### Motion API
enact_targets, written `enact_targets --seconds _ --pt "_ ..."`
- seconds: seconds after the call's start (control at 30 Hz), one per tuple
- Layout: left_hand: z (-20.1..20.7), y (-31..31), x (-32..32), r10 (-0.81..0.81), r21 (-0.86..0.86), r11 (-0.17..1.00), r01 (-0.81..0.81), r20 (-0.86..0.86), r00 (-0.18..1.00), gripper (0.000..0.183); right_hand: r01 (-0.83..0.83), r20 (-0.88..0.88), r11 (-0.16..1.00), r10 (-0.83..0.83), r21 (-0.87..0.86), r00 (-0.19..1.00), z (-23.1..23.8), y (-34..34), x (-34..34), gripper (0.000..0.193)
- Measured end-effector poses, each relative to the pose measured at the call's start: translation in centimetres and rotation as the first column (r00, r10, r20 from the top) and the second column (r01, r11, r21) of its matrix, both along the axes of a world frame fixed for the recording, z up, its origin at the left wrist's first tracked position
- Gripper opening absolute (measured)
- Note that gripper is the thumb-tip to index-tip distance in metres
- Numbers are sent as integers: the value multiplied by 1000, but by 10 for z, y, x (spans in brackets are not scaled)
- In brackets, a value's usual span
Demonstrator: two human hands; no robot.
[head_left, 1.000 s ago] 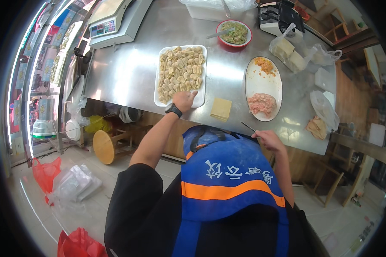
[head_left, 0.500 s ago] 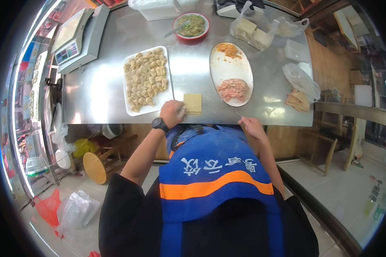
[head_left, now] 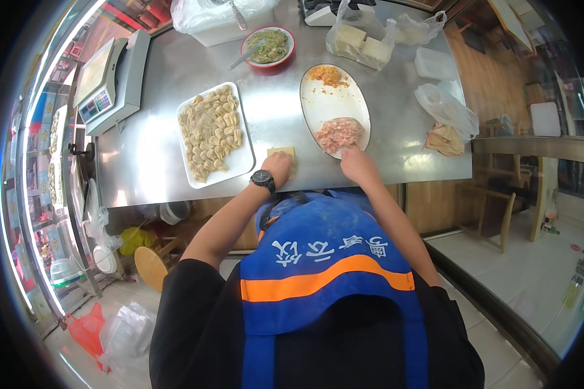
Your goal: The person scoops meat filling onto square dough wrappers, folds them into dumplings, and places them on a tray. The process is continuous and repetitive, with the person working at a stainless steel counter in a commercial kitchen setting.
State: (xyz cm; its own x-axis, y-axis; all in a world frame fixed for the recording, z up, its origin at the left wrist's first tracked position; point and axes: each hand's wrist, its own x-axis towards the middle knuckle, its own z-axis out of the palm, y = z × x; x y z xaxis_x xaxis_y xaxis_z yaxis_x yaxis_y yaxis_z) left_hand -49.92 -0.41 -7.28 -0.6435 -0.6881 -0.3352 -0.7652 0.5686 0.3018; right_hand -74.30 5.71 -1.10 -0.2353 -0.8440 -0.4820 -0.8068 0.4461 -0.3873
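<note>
My left hand (head_left: 278, 168), with a dark watch at the wrist, is closed down over the pale yellow square wrappers (head_left: 285, 152) near the table's front edge; its fingertips are hidden. To its left, a white tray (head_left: 243, 159) bears rows of folded dumplings (head_left: 209, 133). At the front rim of a white oval plate (head_left: 334, 100), my right hand (head_left: 359, 166) is closed on a thin metal stick, now mostly hidden by the fingers. Just beyond those fingers lies minced pink meat (head_left: 340, 133). Orange crumbly food (head_left: 328, 76) sits at the plate's far end.
A red-rimmed bowl (head_left: 291, 59) of green filling, with a spoon, stands far back beside a lidded white tub (head_left: 224, 29). A scale (head_left: 100, 91) occupies the left end. Bagged pale blocks (head_left: 363, 47), a clear box (head_left: 435, 63) and a brown cloth (head_left: 444, 139) lie right.
My left hand has shifted right, onto the wrappers. My right hand has moved forward and left, up to the plate by the meat. The view has turned slightly.
</note>
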Motion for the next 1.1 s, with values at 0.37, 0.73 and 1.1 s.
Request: enact_targets --seconds 0.37,0.73,1.1 --pt "-13 -8 22 396 243 918 -313 -529 750 18 -262 105 953 280 -153 954 -14 -24 -10 34" --pt "13 -2 19 964 890 129 438 -9 -266 44 -88 15 995 87 45 996 11 -10 10 44" --pt "-8 3 -55 978 973 155 -171 -175 -110 41 13 38 1000 -14 16 999 -10 1 4 41"
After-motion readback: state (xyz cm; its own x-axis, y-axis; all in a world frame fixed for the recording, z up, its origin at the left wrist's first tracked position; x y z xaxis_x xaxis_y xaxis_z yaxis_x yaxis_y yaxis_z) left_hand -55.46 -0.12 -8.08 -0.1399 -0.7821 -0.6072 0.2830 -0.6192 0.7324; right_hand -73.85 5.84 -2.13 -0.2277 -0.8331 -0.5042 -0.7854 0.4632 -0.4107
